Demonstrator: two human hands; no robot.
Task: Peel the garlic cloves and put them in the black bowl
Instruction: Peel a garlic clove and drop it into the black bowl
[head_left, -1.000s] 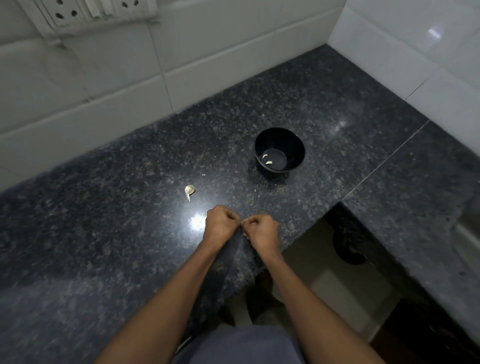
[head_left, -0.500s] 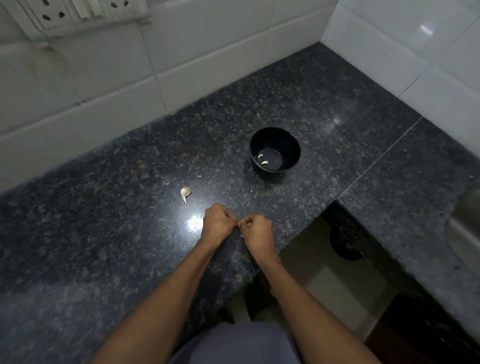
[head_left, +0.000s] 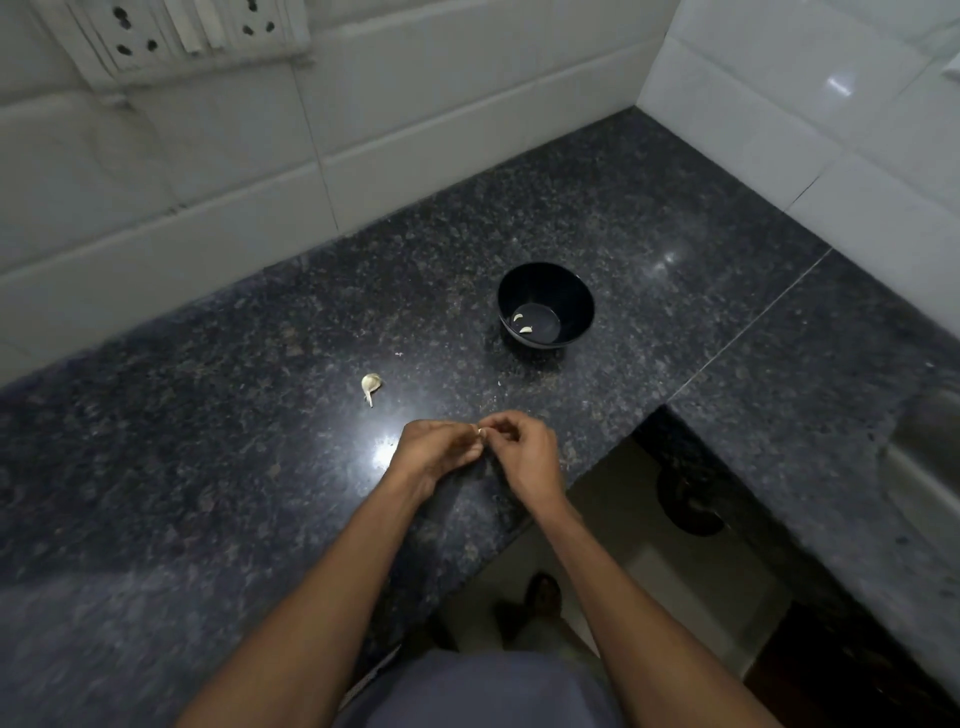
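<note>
left hand (head_left: 439, 451): fingers curled, pinching | right hand (head_left: 524, 451): curled, fingertips meeting left's | forearms converging

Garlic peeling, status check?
Left hand and right hand pinch one clove. Black bowl holds two. One unpeeled clove waits. Nothing obstructing.

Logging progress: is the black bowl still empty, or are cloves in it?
Not empty. The black bowl stands upright on the counter with two pale cloves lying on its bottom.

Your dark speckled granite counter (head_left: 218, 467) meets white wall tiles (head_left: 156, 218); socket panel (head_left: 171, 36) mounted upper left; a foot (head_left: 543, 595) shows below.
</note>
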